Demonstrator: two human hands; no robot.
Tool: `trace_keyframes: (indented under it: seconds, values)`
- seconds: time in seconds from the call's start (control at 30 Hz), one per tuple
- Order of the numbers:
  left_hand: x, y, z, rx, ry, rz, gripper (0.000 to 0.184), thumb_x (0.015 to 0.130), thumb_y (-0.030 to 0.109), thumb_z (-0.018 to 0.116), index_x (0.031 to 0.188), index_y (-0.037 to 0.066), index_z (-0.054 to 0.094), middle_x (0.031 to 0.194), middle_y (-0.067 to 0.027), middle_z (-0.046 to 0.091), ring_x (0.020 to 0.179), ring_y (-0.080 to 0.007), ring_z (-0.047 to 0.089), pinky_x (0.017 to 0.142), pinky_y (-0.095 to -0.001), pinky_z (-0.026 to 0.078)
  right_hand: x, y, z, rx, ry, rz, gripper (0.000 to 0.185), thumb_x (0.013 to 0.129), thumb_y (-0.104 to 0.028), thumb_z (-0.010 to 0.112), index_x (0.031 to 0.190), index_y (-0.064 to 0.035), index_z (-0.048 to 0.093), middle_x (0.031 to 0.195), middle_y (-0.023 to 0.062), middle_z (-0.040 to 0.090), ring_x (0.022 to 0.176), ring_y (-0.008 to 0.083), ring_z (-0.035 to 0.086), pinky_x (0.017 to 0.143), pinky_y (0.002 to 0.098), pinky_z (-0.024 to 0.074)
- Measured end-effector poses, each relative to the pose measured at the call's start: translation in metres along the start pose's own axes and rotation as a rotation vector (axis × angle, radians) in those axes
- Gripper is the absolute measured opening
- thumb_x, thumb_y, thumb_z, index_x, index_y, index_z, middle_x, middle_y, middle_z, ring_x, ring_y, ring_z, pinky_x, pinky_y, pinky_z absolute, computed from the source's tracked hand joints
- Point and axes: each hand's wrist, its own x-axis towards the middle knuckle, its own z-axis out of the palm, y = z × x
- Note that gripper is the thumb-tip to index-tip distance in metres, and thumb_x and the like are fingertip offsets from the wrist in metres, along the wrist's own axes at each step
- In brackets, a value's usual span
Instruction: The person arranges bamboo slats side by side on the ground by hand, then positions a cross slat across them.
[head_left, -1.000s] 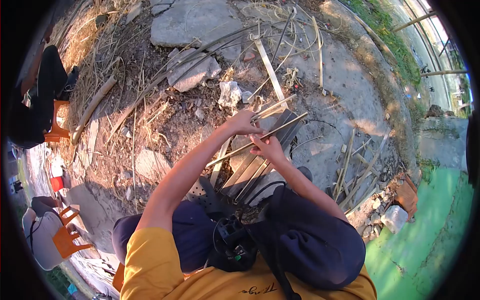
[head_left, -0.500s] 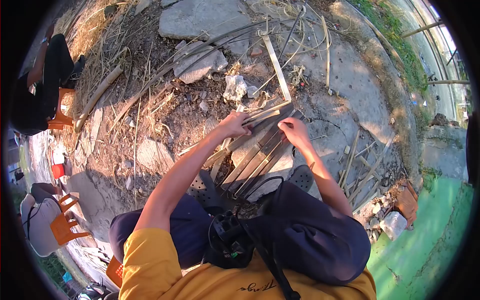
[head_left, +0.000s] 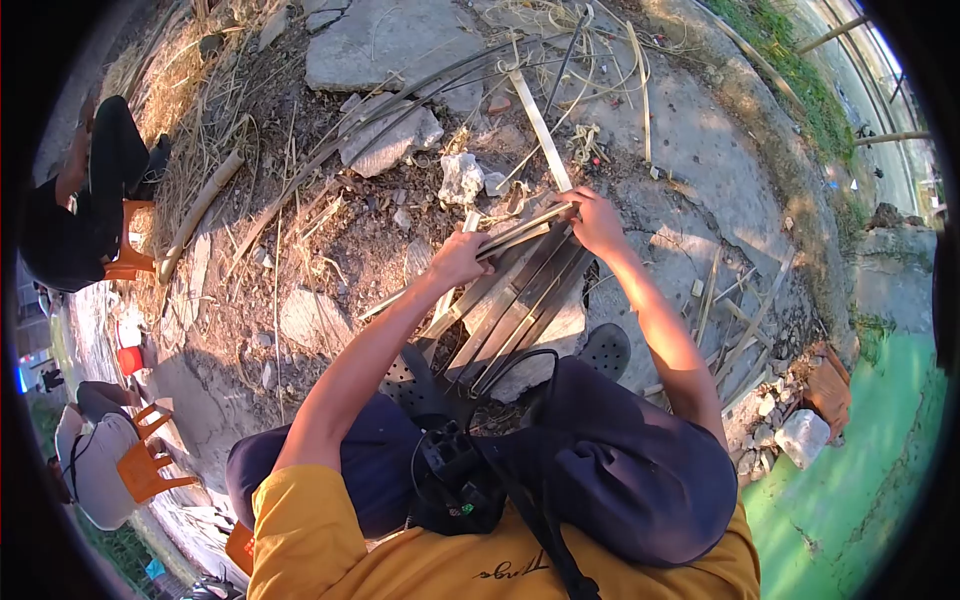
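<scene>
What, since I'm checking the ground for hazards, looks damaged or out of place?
The concrete at right has cracks breaking its surface. Loose strips there lie crisscrossed, unlike the roughly aligned strips in the left hand.

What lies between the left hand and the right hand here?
In the head view, thin strips span the gap from the left hand to the right hand.
</scene>
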Motion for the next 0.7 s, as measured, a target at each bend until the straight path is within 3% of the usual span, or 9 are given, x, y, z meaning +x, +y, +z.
trace_keyframes:
  seconds: [0.27,0.33,0.47,0.7]
  values:
    - [0.0,0.007,-0.001,-0.007,-0.002,0.019,0.039,0.077,0.019,0.085,0.112,0.005,0.076,0.092,-0.0166,0.078,0.085,-0.0298,0.077,0.081,-0.0413,0.061,-0.005,-0.001,0.002,0.05,0.097,0.002,0.03,0.091,-0.013,0.073,0.121,-0.0134,0.073,0.112,0.0099,0.067,0.102,0.0352,0.067,0.087,0.045,0.0538]
    - [0.002,0.012,-0.001,-0.234,-0.166,-0.074,0.034,0.08,0.012,0.081,0.112,0.002,0.075,0.09,-0.0169,0.078,0.079,-0.0259,0.077,0.077,-0.0388,0.061,-0.005,0.003,0.005,0.089,0.115,-0.042,0.031,0.09,-0.011,0.074,0.12,-0.0131,0.073,0.11,0.0102,0.067,0.1,0.0354,0.067,0.085,0.045,0.0539]
    - [0.0,0.017,0.009,-0.098,-0.087,0.034,0.029,0.083,0.006,0.076,0.111,0.0,0.075,0.087,-0.0161,0.078,0.075,-0.023,0.077,0.075,-0.0379,0.061,-0.004,0.012,0.012,0.153,0.162,-0.099,0.037,0.083,-0.002,0.075,0.118,-0.0125,0.073,0.107,0.0108,0.066,0.098,0.0358,0.067,0.083,0.0447,0.0542]
    - [-0.001,0.018,0.003,-0.136,-0.12,0.038,0.028,0.086,0.01,0.076,0.112,0.0,0.074,0.084,-0.0167,0.077,0.075,-0.0251,0.077,0.074,-0.0392,0.06,-0.007,0.013,0.013,0.107,0.143,-0.085,0.035,0.085,-0.005,0.073,0.119,-0.012,0.07,0.108,0.0126,0.066,0.1,0.0374,0.067,0.085,0.046,0.0545]
